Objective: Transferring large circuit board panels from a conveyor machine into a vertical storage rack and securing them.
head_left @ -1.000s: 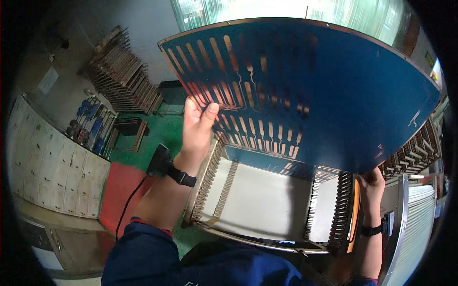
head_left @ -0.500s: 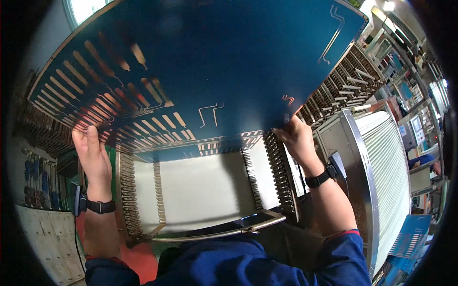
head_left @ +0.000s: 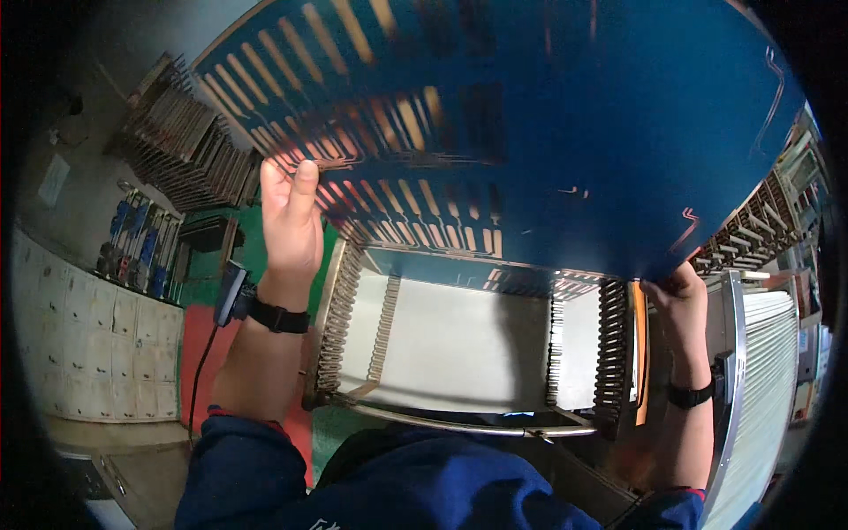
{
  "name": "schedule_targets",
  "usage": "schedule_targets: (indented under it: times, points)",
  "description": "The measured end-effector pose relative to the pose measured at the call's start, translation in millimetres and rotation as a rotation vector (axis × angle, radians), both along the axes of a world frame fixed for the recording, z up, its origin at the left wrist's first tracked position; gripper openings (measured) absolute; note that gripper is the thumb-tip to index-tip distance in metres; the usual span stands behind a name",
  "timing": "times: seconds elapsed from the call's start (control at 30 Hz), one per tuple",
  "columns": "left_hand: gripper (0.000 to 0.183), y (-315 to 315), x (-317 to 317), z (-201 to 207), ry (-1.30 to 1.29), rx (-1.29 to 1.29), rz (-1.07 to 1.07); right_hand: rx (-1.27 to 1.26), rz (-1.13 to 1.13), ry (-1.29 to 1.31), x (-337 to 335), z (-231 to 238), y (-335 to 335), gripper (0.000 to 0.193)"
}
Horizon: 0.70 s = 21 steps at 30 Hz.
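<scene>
A large blue circuit board panel (head_left: 583, 132) with copper-coloured pads and traces fills the upper part of the view, tilted up in front of me. My left hand (head_left: 293, 221) is closed on its lower left edge, thumb over the near face. At the lower right corner, my right hand (head_left: 682, 305) grips the same panel, its fingers partly hidden. Below hangs or stands a slotted rack (head_left: 329, 344) with coiled-looking toothed sides and a white inner surface (head_left: 459, 344). Behind the held panel's lower edge, another blue panel (head_left: 424, 268) shows at the rack's far end.
To the right stands a metal-framed rack with many pale slats (head_left: 764, 380). More slotted racks (head_left: 190, 132) are at the far left, above pale lockers (head_left: 106, 336). A metal bar (head_left: 459, 427) crosses the near side of the rack, close to my body.
The view has swung left, so rack, panel and hands sit farther right in the picture, and more lockers show. Both hands still hold the panel.
</scene>
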<state>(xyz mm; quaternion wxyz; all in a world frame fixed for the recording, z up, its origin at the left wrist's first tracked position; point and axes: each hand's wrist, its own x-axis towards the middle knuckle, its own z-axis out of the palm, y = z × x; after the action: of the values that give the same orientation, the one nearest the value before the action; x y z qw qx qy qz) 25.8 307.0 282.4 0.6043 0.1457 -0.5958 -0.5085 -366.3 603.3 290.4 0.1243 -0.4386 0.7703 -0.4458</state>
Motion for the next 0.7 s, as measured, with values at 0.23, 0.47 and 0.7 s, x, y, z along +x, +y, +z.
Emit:
schedule_targets:
  times: [0.23, 0.47, 0.7]
  points:
    - [0.027, 11.3, 0.9, -5.8, -0.112, 0.117, 0.081, -0.023, 0.043, 0.165, -23.2, -39.0, 6.2, 0.025]
    - [0.034, 6.4, -5.9, -15.2, -0.111, -0.004, 0.081, 0.102, -0.032, 0.125, -8.8, -33.8, 2.8, 0.029]
    - [0.028, 16.2, 5.7, -15.3, -0.306, 0.057, 0.243, -0.015, 0.002, 0.235, -4.1, -48.1, -3.0, 0.039]
